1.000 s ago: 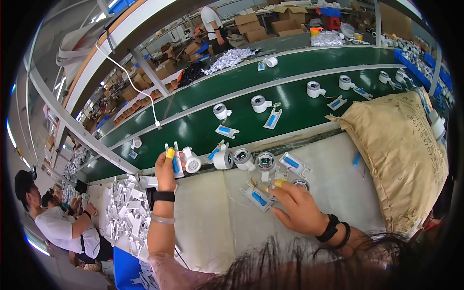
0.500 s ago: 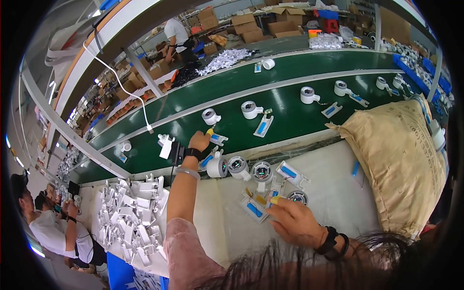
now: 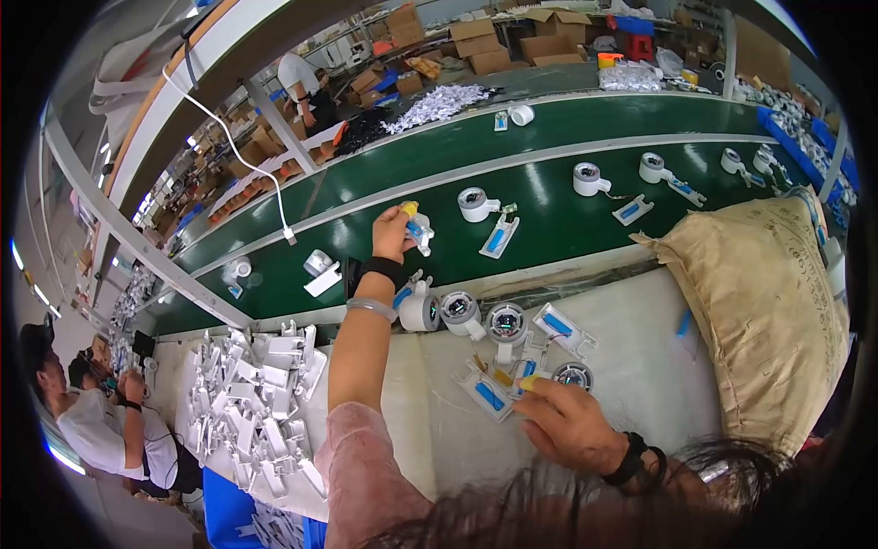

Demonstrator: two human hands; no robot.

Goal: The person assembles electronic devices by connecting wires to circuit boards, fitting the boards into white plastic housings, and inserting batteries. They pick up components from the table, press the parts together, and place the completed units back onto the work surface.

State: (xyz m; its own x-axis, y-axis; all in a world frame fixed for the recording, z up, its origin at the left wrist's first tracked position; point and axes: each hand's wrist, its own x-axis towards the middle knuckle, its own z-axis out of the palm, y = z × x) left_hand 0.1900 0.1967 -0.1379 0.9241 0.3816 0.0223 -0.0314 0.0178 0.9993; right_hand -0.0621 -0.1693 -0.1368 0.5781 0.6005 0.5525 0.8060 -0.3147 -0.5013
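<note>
Battery holder (image 3: pixel 421 240), a slim white plastic tray with a smooth blue cell, is pinched in the left grip (image 3: pixel 391 234), whose yellow-covered fingertips are closed at its far end; it lies just to the right of that grip, long axis pointing roughly away from the person and somewhat tilted, with the left hand much the nearer. Beneath the left grip runs a glossy green belt (image 3: pixel 549 209); on it, to the grip's right, stands a round white housing (image 3: pixel 472 204) with a stubby neck. Nearer the person and rightward, the right grip (image 3: pixel 574 425) has partly curled fingers beside another holder (image 3: pixel 487 395) on the pale, matt counter (image 3: pixel 640 366); whether it has hold of anything I cannot tell. Right of that grip bulges a creased tan sack (image 3: pixel 754 306)
</note>
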